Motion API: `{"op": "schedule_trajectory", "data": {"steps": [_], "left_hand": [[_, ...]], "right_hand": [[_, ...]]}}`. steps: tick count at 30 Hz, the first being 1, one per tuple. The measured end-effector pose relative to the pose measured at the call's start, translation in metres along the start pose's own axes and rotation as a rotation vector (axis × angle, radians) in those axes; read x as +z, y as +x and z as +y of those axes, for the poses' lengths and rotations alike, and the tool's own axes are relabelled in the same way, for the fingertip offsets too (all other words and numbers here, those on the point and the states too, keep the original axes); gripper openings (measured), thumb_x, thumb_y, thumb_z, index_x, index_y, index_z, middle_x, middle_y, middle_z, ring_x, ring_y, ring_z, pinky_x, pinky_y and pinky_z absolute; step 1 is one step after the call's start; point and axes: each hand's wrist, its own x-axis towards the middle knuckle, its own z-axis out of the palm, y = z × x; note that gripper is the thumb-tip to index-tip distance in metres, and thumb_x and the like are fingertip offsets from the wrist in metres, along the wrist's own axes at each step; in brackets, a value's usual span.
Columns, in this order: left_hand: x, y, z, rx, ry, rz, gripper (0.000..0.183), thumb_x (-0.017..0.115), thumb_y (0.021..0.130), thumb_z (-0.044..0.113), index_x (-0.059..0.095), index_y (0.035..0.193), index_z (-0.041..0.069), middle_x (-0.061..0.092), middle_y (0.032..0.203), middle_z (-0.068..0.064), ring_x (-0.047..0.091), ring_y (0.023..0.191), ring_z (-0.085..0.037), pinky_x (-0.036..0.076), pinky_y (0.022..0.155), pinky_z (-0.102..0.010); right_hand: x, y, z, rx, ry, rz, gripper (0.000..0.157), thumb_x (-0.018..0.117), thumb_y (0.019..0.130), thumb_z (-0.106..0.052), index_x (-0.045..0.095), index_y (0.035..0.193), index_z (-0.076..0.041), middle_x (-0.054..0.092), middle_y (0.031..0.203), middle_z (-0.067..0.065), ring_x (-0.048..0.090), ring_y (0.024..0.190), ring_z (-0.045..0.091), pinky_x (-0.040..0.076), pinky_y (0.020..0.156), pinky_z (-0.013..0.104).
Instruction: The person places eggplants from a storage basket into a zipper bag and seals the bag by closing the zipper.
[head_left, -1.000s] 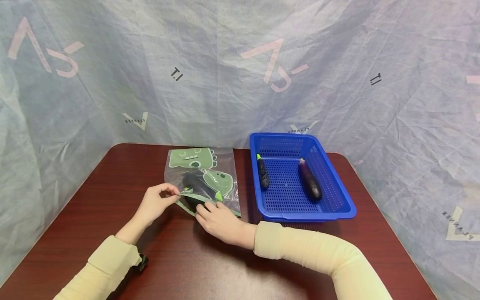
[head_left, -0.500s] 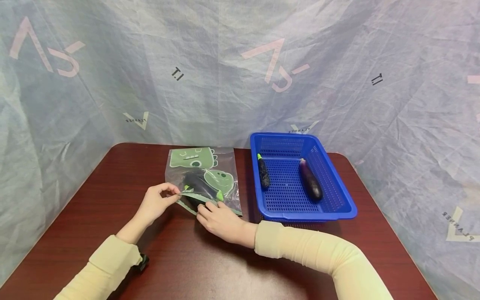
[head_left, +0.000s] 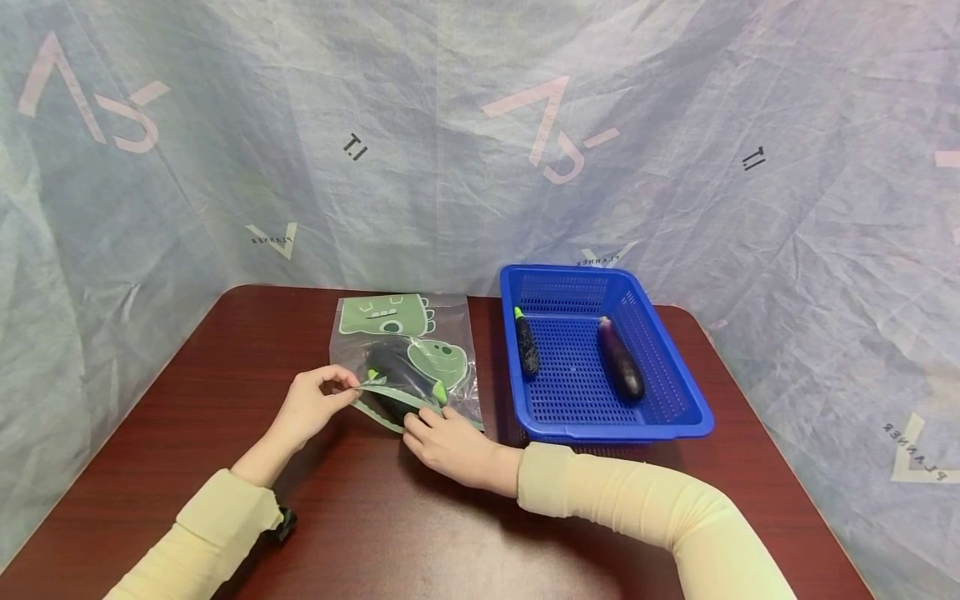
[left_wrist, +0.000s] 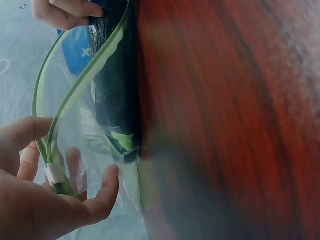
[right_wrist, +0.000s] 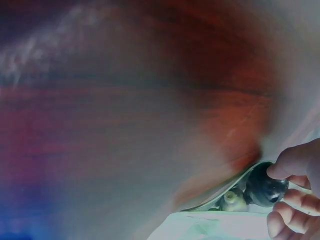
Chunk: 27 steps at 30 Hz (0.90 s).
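A clear zip bag (head_left: 448,315) with green cartoon prints lies on the table, holding dark eggplants (head_left: 386,360) with bright green stem ends. My left hand (head_left: 313,407) pinches the left corner of its mouth, beside a white slider (left_wrist: 54,173). The green zip strips (left_wrist: 90,70) bow apart in the left wrist view. At the right part of the mouth is my right hand (head_left: 459,446), its thumb and fingers around the rounded end of an eggplant (right_wrist: 264,186). Beside that end, a second eggplant's pale stem end (right_wrist: 231,196) shows inside the bag.
To the right of the bag stands a blue perforated basket (head_left: 607,432). Inside it lie a smaller dark eggplant (head_left: 527,346) with a green tip and a longer purple eggplant (head_left: 621,360). A grey printed cloth (head_left: 420,192) hangs behind the dark red table (head_left: 360,533).
My right hand has shifted slightly to the right along the bag's mouth. The left hand keeps its pinch at the corner, and the basket stays in place.
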Motion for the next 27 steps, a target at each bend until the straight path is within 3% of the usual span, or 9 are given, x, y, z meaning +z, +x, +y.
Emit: {"op": "schedule_trajectory", "data": {"steps": [16,27], "left_hand": [[0.000,0.001,0.003,0.009,-0.007,-0.005,0.010,0.072,0.080,0.006,0.067,0.087,0.001,0.065,0.080,-0.008,0.054,0.070,-0.017,0.045,0.061,-0.022],[0.001,0.001,0.000,0.030,0.009,0.017,0.009,0.072,0.079,0.005,0.067,0.086,0.002,0.066,0.080,-0.008,0.054,0.068,-0.014,0.045,0.061,-0.021]], "right_hand": [[0.002,0.010,0.001,0.015,-0.020,0.045,0.025,0.034,0.094,-0.017,0.059,0.092,-0.016,0.052,0.098,-0.001,0.050,0.084,0.017,0.042,0.060,0.029],[0.000,0.020,0.004,0.032,-0.042,0.055,0.021,0.039,0.094,-0.018,0.059,0.094,-0.016,0.052,0.098,-0.001,0.050,0.083,0.018,0.044,0.064,0.033]]}}
